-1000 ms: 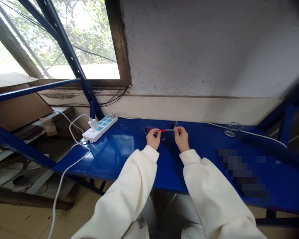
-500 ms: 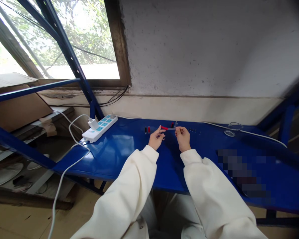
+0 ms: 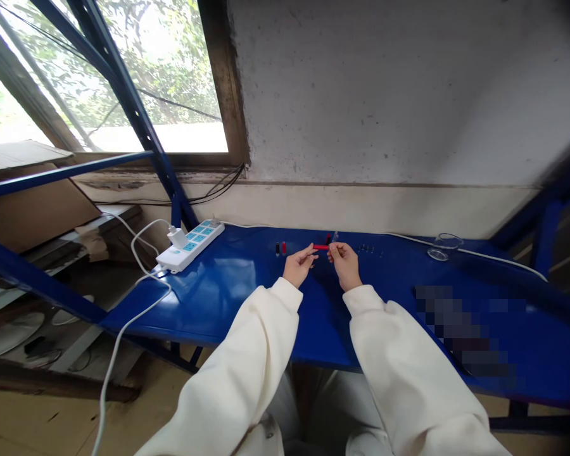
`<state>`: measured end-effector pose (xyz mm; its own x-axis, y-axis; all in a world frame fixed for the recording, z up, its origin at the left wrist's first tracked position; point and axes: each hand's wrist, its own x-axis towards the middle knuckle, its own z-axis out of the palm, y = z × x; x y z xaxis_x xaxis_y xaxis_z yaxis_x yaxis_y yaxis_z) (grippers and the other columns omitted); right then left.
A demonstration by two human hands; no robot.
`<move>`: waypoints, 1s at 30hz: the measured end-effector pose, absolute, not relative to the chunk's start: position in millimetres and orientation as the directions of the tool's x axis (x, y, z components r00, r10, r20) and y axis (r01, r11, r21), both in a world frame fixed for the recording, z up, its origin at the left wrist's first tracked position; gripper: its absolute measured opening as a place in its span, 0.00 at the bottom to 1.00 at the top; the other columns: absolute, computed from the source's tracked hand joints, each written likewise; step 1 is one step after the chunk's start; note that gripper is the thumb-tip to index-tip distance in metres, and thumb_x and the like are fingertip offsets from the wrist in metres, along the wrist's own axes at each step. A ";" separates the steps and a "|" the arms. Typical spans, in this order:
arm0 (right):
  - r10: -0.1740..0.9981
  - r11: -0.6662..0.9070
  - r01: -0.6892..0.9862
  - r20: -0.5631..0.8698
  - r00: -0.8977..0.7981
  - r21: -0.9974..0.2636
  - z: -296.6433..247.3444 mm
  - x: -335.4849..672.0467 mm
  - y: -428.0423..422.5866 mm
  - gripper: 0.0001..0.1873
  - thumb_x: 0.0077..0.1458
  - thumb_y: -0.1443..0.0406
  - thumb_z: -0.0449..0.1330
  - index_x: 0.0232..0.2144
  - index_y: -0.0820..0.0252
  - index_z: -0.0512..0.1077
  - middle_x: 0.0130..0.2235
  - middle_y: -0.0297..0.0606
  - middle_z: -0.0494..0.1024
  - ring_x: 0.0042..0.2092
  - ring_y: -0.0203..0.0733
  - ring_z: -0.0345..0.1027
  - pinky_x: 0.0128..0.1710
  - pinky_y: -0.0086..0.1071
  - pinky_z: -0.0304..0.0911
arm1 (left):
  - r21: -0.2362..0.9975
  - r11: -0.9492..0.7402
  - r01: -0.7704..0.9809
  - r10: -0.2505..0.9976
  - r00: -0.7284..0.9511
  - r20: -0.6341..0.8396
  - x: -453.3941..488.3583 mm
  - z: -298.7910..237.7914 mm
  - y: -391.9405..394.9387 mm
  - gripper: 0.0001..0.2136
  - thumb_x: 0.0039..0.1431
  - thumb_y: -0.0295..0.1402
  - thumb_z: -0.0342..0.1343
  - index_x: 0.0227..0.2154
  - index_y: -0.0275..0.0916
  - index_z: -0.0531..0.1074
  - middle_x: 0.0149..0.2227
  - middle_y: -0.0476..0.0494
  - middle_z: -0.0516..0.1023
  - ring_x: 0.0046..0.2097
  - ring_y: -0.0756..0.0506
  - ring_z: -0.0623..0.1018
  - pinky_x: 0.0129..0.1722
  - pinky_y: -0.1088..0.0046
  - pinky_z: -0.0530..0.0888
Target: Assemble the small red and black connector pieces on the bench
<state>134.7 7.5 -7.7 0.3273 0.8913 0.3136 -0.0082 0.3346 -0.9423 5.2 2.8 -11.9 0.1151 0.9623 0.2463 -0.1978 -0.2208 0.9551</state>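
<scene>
A slim red pen-like stick (image 3: 320, 247) lies level between my two hands above the blue table. My left hand (image 3: 298, 265) pinches its left end between thumb and fingertips, the other fingers loosely curled. At the right end, my right hand (image 3: 344, 262) is closed with thumb and fingers on it and hides that end. Just behind my right hand stand a small dark-and-red piece (image 3: 328, 238) and a clear piece (image 3: 335, 236). Left of my left hand are a short black cylinder (image 3: 278, 249) and a short red cylinder (image 3: 284, 247), both upright.
Several tiny parts (image 3: 367, 248) lie in a row right of my right hand. A white power strip (image 3: 190, 247) with a plug sits at the table's left. Clear round items (image 3: 437, 254) and a cable are at the back right. A blurred dark object (image 3: 460, 329) lies front right.
My right hand has moved slightly left, closer to my left hand. The thin silvery rod that showed between the hands is out of sight, and red now spans the gap.
</scene>
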 end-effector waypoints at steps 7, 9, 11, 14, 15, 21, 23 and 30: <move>0.925 0.301 0.054 0.306 0.224 -0.952 -9.5 132.0 6.4 0.15 0.47 0.55 0.54 0.29 0.62 0.66 0.22 0.32 0.68 0.23 0.32 0.60 0.26 0.28 0.58 | 0.946 -0.288 -0.147 0.957 -0.078 0.279 4.3 -4.1 1.3 0.14 0.44 0.37 0.59 0.33 0.32 0.73 0.30 0.41 0.77 0.28 0.49 0.76 0.31 0.70 0.74; 0.908 0.331 0.173 0.363 0.210 -0.928 -8.8 131.5 4.2 0.14 0.50 0.56 0.51 0.31 0.61 0.66 0.22 0.32 0.68 0.23 0.32 0.60 0.27 0.29 0.59 | 0.946 -0.294 -0.138 0.955 -0.072 0.287 4.2 -1.7 0.0 0.13 0.43 0.37 0.59 0.31 0.33 0.72 0.28 0.42 0.76 0.27 0.49 0.76 0.30 0.71 0.74; 0.880 0.353 0.333 0.431 0.199 -0.874 -7.9 131.7 1.4 0.14 0.53 0.58 0.47 0.35 0.61 0.65 0.23 0.32 0.68 0.24 0.34 0.61 0.29 0.30 0.59 | 0.947 -0.298 -0.120 0.954 -0.048 0.295 4.6 -0.1 -1.6 0.13 0.43 0.38 0.59 0.30 0.33 0.72 0.28 0.43 0.76 0.27 0.50 0.75 0.29 0.72 0.74; 0.854 0.352 0.531 0.496 0.156 -0.771 -7.3 133.4 -2.0 0.16 0.54 0.63 0.43 0.41 0.62 0.64 0.24 0.34 0.70 0.27 0.36 0.63 0.32 0.31 0.59 | 0.942 -0.329 -0.062 0.944 -0.024 0.328 6.0 1.0 -3.8 0.13 0.45 0.39 0.58 0.31 0.34 0.72 0.28 0.44 0.75 0.27 0.52 0.74 0.28 0.75 0.73; 0.852 0.349 0.572 0.506 0.136 -0.742 -7.5 134.1 -2.7 0.17 0.54 0.64 0.42 0.42 0.62 0.63 0.25 0.35 0.71 0.27 0.37 0.64 0.33 0.31 0.59 | 0.937 -0.348 -0.030 0.938 -0.023 0.347 6.5 1.2 -4.2 0.13 0.45 0.39 0.57 0.31 0.34 0.72 0.28 0.44 0.75 0.28 0.52 0.73 0.27 0.75 0.72; 0.855 0.332 0.658 0.511 0.093 -0.676 -8.5 137.1 -3.4 0.20 0.51 0.67 0.42 0.46 0.62 0.61 0.29 0.37 0.73 0.30 0.39 0.66 0.36 0.32 0.59 | 0.846 -0.464 0.264 0.883 0.061 0.465 2.2 15.1 1.3 0.09 0.50 0.36 0.54 0.31 0.36 0.72 0.31 0.44 0.75 0.31 0.51 0.72 0.31 0.75 0.70; 0.856 0.329 0.659 0.508 0.094 -0.677 -7.7 136.8 -4.0 0.20 0.50 0.67 0.42 0.46 0.62 0.61 0.28 0.37 0.73 0.30 0.39 0.66 0.36 0.32 0.59 | 0.749 -0.520 0.409 0.849 0.158 0.503 -3.3 28.8 8.2 0.08 0.50 0.35 0.54 0.31 0.38 0.73 0.31 0.45 0.75 0.34 0.50 0.72 0.36 0.72 0.69; 0.859 0.342 0.653 0.507 0.074 -0.676 -5.0 136.1 -4.9 0.21 0.49 0.68 0.42 0.46 0.62 0.61 0.27 0.36 0.73 0.28 0.38 0.66 0.34 0.31 0.59 | 0.300 -0.434 0.850 0.876 0.320 0.361 -26.4 80.8 42.5 0.04 0.46 0.33 0.57 0.27 0.42 0.75 0.39 0.45 0.71 0.46 0.41 0.65 0.45 0.59 0.59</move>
<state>136.1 -4.9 -5.0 0.0741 0.8591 0.5065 0.6526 0.3423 -0.6760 -26.4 42.5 80.8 0.3200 0.8760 0.3608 0.8495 -0.4339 0.3000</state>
